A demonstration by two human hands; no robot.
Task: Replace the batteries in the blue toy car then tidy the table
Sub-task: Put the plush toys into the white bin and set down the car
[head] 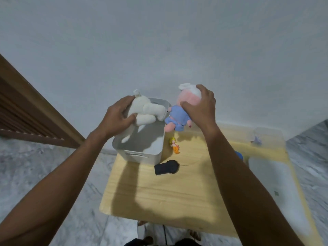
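My left hand grips a white plush toy and holds it over the open white storage bin at the table's far left. My right hand grips a pink plush doll in a blue dress by its head, just right of the bin's rim and above the table. A blue object, perhaps the toy car, peeks out behind my right forearm; most of it is hidden.
On the light wooden table lie a small yellow and orange figurine and a black rounded object. A clear container stands at the far right. The wall is close behind. A wooden door frame stands left.
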